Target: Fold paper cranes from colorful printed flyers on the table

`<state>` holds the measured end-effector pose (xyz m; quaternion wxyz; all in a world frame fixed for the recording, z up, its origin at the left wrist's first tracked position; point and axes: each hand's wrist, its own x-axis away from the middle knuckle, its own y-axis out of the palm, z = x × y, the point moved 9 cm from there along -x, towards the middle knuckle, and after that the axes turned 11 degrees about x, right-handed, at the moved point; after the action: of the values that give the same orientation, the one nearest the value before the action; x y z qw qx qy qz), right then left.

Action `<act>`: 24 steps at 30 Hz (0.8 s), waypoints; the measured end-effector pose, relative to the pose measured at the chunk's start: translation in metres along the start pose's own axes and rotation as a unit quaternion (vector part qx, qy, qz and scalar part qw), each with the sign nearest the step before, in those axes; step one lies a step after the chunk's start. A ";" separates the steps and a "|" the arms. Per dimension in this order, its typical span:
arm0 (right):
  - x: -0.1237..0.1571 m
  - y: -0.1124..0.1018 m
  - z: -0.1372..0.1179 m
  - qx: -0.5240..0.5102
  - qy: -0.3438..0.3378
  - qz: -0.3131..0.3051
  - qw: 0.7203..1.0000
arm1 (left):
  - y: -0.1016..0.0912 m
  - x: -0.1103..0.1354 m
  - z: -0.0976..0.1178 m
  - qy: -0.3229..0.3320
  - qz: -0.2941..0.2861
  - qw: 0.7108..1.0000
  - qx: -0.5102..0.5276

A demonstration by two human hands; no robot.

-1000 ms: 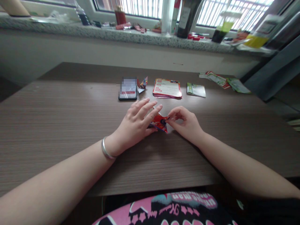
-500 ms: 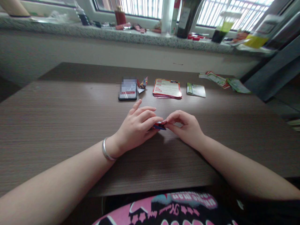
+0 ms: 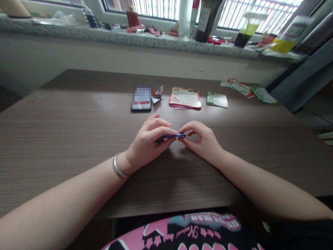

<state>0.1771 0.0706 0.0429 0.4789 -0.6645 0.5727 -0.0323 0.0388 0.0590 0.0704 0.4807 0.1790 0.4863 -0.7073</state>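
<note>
A small folded piece of coloured paper (image 3: 174, 135), seen edge-on and mostly blue and red, is held just above the brown wooden table (image 3: 65, 139). My left hand (image 3: 149, 139), with a silver bangle on the wrist, pinches its left end with curled fingers. My right hand (image 3: 201, 139) pinches its right end between thumb and forefinger. Most of the paper is hidden between the fingertips.
Beyond my hands lie a phone (image 3: 141, 98), a small folded paper figure (image 3: 157, 94), a stack of red-and-white sheets (image 3: 185, 98), a green-and-white stack (image 3: 217, 99) and loose leaflets (image 3: 241, 86). Bottles and clutter line the stone windowsill (image 3: 156, 38).
The paper lay flat and red under my spread left fingers. Both hands have since curled in, lifted and turned it edge-on, pinched between them.
</note>
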 end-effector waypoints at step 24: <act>0.003 -0.017 -0.013 0.112 -0.056 0.096 0.987 | -0.009 -0.002 0.002 0.009 0.047 0.998 -0.027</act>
<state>0.1830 0.0583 0.0600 0.5828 -0.5494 0.5986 -0.0130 0.0327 0.0590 0.0773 0.5136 0.1953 0.5007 -0.6689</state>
